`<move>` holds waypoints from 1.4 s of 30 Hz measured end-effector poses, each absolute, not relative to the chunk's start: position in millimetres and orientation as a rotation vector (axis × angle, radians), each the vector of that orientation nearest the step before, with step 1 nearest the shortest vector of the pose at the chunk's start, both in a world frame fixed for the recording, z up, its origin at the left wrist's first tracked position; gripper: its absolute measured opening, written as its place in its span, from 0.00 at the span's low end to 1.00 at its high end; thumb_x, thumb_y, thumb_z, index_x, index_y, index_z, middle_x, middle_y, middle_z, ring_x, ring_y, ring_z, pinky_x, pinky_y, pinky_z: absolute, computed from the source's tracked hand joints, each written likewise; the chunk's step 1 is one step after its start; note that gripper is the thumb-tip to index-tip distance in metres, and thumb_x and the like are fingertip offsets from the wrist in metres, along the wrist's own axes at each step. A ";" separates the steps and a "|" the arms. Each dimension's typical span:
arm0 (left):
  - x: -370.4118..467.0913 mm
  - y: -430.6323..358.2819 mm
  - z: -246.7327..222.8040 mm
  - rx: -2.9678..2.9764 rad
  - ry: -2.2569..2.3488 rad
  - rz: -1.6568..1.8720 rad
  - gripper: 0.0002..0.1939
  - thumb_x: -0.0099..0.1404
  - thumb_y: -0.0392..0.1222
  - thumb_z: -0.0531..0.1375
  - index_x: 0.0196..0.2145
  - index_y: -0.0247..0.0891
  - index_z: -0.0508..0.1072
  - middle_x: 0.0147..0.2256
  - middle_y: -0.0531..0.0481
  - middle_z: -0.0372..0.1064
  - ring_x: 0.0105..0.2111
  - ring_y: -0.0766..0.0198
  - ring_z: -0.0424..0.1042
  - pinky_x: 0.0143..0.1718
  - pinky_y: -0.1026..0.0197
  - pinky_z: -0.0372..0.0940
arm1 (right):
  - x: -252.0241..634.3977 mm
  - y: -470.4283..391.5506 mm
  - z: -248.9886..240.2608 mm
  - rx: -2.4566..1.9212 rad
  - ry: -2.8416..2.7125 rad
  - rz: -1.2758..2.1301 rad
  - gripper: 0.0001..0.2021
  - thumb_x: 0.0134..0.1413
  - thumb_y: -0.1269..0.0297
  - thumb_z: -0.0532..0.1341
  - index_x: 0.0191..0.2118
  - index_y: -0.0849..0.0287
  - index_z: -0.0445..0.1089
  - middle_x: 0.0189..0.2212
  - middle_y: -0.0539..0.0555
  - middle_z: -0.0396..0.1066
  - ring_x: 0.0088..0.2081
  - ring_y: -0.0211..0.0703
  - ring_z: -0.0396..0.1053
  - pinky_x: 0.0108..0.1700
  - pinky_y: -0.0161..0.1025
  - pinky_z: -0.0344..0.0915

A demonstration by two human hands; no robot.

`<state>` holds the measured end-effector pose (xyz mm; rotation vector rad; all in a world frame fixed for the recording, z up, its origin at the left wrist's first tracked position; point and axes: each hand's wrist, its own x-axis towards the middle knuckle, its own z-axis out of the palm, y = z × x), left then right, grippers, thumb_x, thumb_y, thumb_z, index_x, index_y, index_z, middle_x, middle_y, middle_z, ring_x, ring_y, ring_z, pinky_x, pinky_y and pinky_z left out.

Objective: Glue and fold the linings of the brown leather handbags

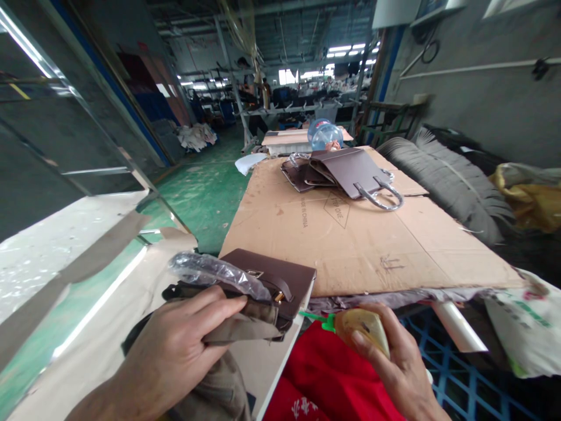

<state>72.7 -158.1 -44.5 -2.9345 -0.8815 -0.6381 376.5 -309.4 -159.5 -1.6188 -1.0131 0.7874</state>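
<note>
A brown handbag (272,266) with a plastic-wrapped handle (219,273) lies at the lower middle, on the near edge of the cardboard and a pale board. My left hand (188,333) is closed on the bag's fabric lining (248,328), thumb and fingers pinching its edge. In my right hand (394,351) is a yellowish squeeze bottle (362,327) with a thin green nozzle (313,317). The nozzle tip points left, close to the bag's right edge; I cannot tell whether it touches.
Flattened cardboard (350,251) covers the table ahead. Farther back lie more brown bags (346,166) and a blue water jug (324,135). A white-topped surface (65,240) stands at left, a blue crate (451,362) at lower right. Grey bundled material (451,175) sits along the right.
</note>
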 end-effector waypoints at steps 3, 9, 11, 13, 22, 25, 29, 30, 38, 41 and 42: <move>75.2 -159.5 -42.5 -2.914 -0.787 -0.640 0.22 0.62 0.26 0.56 0.50 0.44 0.73 0.41 0.50 0.79 0.38 0.61 0.81 0.39 0.65 0.73 | 376.5 -310.9 -155.3 -1.614 -0.960 0.912 0.19 0.62 0.42 0.63 0.47 0.51 0.71 0.36 0.48 0.76 0.36 0.47 0.71 0.39 0.39 0.65; 64.3 -159.5 -61.5 -2.848 -0.735 -0.641 0.20 0.65 0.30 0.54 0.51 0.43 0.74 0.43 0.48 0.80 0.41 0.59 0.81 0.42 0.61 0.74 | 374.2 -310.0 -150.9 -1.661 -0.896 0.874 0.21 0.59 0.41 0.64 0.47 0.52 0.71 0.35 0.48 0.77 0.37 0.46 0.71 0.39 0.38 0.65; 60.8 -159.4 -67.3 -2.865 -0.739 -0.634 0.20 0.65 0.30 0.54 0.51 0.43 0.74 0.43 0.49 0.80 0.40 0.59 0.80 0.43 0.61 0.74 | 373.1 -309.8 -150.2 -1.634 -0.909 0.941 0.21 0.60 0.40 0.63 0.45 0.52 0.72 0.34 0.48 0.77 0.36 0.46 0.71 0.37 0.37 0.65; 59.9 -159.4 -69.5 -2.879 -0.744 -0.639 0.20 0.64 0.30 0.54 0.51 0.43 0.73 0.43 0.49 0.79 0.39 0.60 0.80 0.42 0.61 0.74 | 372.7 -309.6 -149.7 -1.613 -0.887 0.958 0.21 0.59 0.40 0.64 0.46 0.52 0.72 0.35 0.48 0.77 0.36 0.46 0.71 0.38 0.37 0.65; 60.4 -159.9 -68.2 -2.895 -0.724 -0.663 0.21 0.63 0.29 0.55 0.51 0.42 0.73 0.44 0.49 0.79 0.41 0.60 0.80 0.46 0.61 0.74 | 372.0 -312.8 -149.3 -1.596 -0.846 1.021 0.21 0.59 0.41 0.64 0.47 0.52 0.73 0.38 0.49 0.78 0.38 0.48 0.73 0.39 0.38 0.67; 60.0 -159.6 -70.3 -2.892 -0.707 -0.664 0.20 0.64 0.30 0.55 0.52 0.42 0.73 0.44 0.49 0.80 0.41 0.59 0.80 0.45 0.60 0.74 | 371.5 -313.2 -152.8 -1.648 -0.946 0.901 0.21 0.59 0.40 0.64 0.45 0.52 0.73 0.34 0.48 0.77 0.34 0.47 0.72 0.35 0.38 0.66; 61.1 -160.3 -71.1 -2.891 -0.714 -0.672 0.19 0.65 0.30 0.55 0.52 0.42 0.73 0.43 0.49 0.80 0.40 0.60 0.80 0.45 0.61 0.74 | 369.8 -313.4 -153.5 -1.674 -0.964 0.804 0.20 0.60 0.41 0.63 0.47 0.51 0.73 0.34 0.47 0.78 0.34 0.46 0.73 0.35 0.37 0.67; 61.4 -160.5 -71.1 -2.892 -0.717 -0.669 0.19 0.65 0.30 0.55 0.52 0.42 0.73 0.43 0.49 0.80 0.40 0.60 0.80 0.45 0.61 0.74 | 368.8 -313.6 -152.4 -1.666 -0.967 0.824 0.19 0.60 0.41 0.63 0.47 0.50 0.72 0.34 0.47 0.78 0.34 0.45 0.73 0.36 0.37 0.67; 60.2 -161.2 -74.6 -2.895 -0.747 -0.670 0.20 0.63 0.29 0.55 0.51 0.43 0.74 0.43 0.50 0.80 0.41 0.61 0.80 0.49 0.63 0.73 | 365.2 -312.7 -148.0 -1.703 -1.003 0.695 0.17 0.63 0.45 0.62 0.48 0.50 0.70 0.37 0.47 0.77 0.36 0.46 0.72 0.38 0.39 0.65; 59.2 -161.2 -75.3 -2.906 -0.748 -0.656 0.21 0.62 0.29 0.55 0.50 0.43 0.74 0.43 0.50 0.80 0.41 0.61 0.80 0.49 0.62 0.73 | 367.7 -312.1 -149.1 -1.680 -1.033 0.773 0.17 0.63 0.44 0.62 0.47 0.50 0.69 0.35 0.46 0.76 0.33 0.45 0.71 0.36 0.39 0.65; 59.0 -161.3 -75.4 -2.906 -0.751 -0.653 0.21 0.62 0.30 0.55 0.51 0.43 0.74 0.43 0.50 0.80 0.41 0.61 0.80 0.49 0.62 0.74 | 368.3 -311.9 -149.2 -1.676 -1.027 0.767 0.17 0.63 0.44 0.62 0.47 0.50 0.69 0.35 0.46 0.76 0.34 0.45 0.72 0.37 0.39 0.65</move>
